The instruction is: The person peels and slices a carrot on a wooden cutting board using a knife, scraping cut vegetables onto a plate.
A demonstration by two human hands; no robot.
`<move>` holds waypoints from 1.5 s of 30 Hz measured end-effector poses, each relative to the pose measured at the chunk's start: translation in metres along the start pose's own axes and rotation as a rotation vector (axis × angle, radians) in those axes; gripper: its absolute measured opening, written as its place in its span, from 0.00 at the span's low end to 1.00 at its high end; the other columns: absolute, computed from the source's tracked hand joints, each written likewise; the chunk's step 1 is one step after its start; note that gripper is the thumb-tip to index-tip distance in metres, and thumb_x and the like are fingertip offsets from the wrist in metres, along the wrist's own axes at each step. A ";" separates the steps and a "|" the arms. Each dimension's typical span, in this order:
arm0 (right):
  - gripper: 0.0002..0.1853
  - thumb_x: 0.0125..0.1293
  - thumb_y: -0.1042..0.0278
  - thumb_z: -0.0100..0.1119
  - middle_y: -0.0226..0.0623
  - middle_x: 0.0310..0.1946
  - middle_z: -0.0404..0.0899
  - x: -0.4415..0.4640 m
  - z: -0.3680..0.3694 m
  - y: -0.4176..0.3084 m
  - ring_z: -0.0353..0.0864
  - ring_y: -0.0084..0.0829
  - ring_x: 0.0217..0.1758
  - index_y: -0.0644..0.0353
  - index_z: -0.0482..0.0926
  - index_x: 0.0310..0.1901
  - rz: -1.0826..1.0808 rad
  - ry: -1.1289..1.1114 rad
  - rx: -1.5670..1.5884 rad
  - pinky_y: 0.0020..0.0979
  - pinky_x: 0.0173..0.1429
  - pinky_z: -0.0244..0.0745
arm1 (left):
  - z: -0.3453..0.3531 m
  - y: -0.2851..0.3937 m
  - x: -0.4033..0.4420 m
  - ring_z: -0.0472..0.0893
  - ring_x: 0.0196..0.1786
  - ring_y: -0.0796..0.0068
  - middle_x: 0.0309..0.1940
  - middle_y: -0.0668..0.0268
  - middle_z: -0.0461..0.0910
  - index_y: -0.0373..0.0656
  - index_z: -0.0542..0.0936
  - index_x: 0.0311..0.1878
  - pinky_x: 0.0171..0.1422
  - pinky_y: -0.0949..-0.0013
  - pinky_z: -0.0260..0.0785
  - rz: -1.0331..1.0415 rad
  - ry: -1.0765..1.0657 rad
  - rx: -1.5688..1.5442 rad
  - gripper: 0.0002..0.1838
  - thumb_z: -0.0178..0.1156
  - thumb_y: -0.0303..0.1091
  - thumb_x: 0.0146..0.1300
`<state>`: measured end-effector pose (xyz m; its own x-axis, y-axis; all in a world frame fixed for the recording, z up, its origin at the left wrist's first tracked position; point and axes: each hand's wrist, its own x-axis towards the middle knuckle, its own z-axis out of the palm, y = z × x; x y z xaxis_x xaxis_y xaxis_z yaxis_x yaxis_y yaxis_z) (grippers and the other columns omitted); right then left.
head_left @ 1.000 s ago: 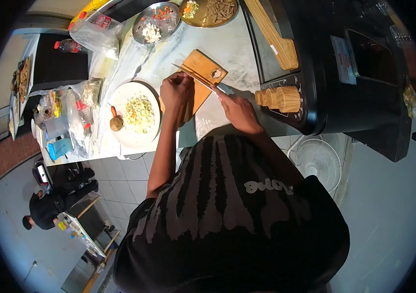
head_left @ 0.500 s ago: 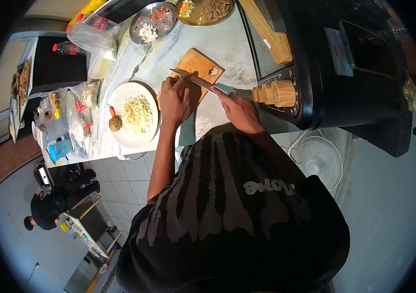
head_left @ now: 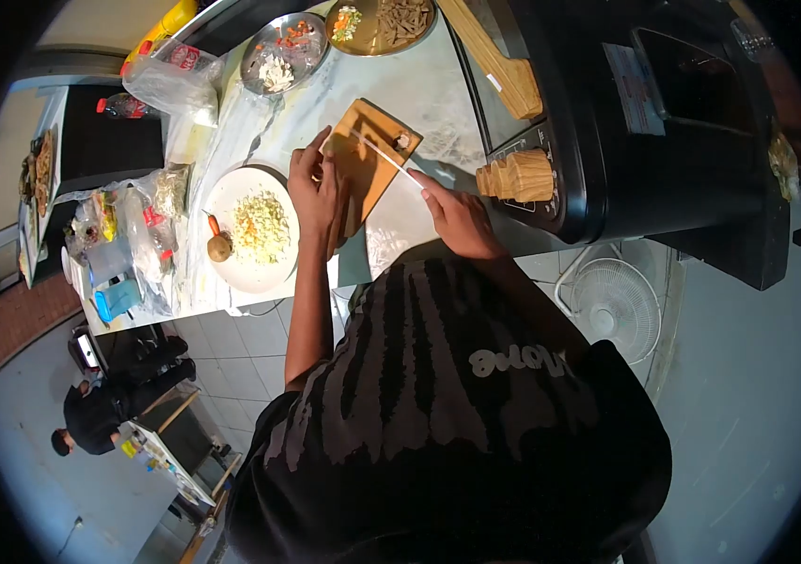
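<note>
My right hand (head_left: 462,221) grips a kitchen knife (head_left: 389,158) by its handle, the blade slanting over the wooden cutting board (head_left: 377,183). At the board's left edge is my left hand (head_left: 318,193), fingers curled together around something small and pale near the fingertips; its kind is unclear. A small whitish piece (head_left: 402,141) lies near the board's right corner. To the left, a white plate (head_left: 217,202) bears finely chopped pale-green and orange vegetables (head_left: 262,226), a carrot piece (head_left: 213,224) and a round brown item (head_left: 219,248).
Two metal plates (head_left: 248,70) with cut food stand at the back. Plastic bags (head_left: 170,85) and packets lie along the left. A black stove (head_left: 565,169) with wooden-looking knobs (head_left: 518,177) borders the right. A fan (head_left: 615,305) stands below; another person (head_left: 95,414) is at lower left.
My left hand has shifted left from the middle of the board to its left edge. The knife has stayed over the board, its blade now seen edge-on.
</note>
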<state>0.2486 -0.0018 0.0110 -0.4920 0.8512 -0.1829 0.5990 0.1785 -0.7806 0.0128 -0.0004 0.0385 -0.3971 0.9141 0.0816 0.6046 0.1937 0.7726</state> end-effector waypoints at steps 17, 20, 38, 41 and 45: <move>0.29 0.74 0.69 0.45 0.61 0.38 0.78 0.024 0.014 0.018 0.79 0.63 0.38 0.38 0.62 0.74 0.018 0.040 0.082 0.52 0.41 0.76 | 0.031 -0.016 0.023 0.88 0.40 0.67 0.38 0.57 0.88 0.43 0.79 0.64 0.48 0.67 0.78 -0.039 -0.073 0.068 0.28 0.69 0.25 0.57; 0.31 0.72 0.69 0.47 0.60 0.37 0.79 0.019 0.015 0.011 0.79 0.61 0.35 0.38 0.60 0.75 0.089 -0.078 -0.018 0.53 0.39 0.75 | 0.033 -0.012 0.026 0.88 0.44 0.66 0.41 0.54 0.88 0.38 0.82 0.58 0.51 0.67 0.78 -0.072 -0.079 0.032 0.21 0.68 0.27 0.60; 0.28 0.75 0.70 0.43 0.52 0.60 0.75 0.020 0.017 -0.009 0.74 0.58 0.60 0.43 0.61 0.75 0.117 -0.216 0.154 0.48 0.59 0.73 | 0.027 -0.024 0.014 0.87 0.44 0.72 0.42 0.55 0.88 0.36 0.86 0.51 0.51 0.70 0.77 -0.195 0.076 -0.217 0.14 0.68 0.29 0.64; 0.26 0.77 0.67 0.45 0.61 0.55 0.76 0.024 0.028 -0.016 0.77 0.63 0.52 0.47 0.61 0.75 -0.113 -0.111 0.285 0.49 0.51 0.77 | 0.012 -0.033 0.005 0.87 0.43 0.73 0.42 0.56 0.88 0.35 0.85 0.51 0.51 0.73 0.77 -0.168 0.175 -0.275 0.13 0.68 0.28 0.64; 0.26 0.77 0.67 0.45 0.59 0.52 0.79 0.034 0.050 -0.032 0.80 0.59 0.53 0.49 0.60 0.75 -0.259 -0.156 0.398 0.41 0.54 0.75 | -0.012 -0.049 -0.014 0.86 0.44 0.74 0.42 0.59 0.88 0.33 0.85 0.49 0.51 0.72 0.78 -0.214 0.355 -0.372 0.11 0.66 0.24 0.64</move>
<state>0.1814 -0.0032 -0.0002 -0.6994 0.7145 -0.0160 0.1720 0.1466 -0.9741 -0.0196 -0.0270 0.0077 -0.7314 0.6797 0.0558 0.2257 0.1640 0.9603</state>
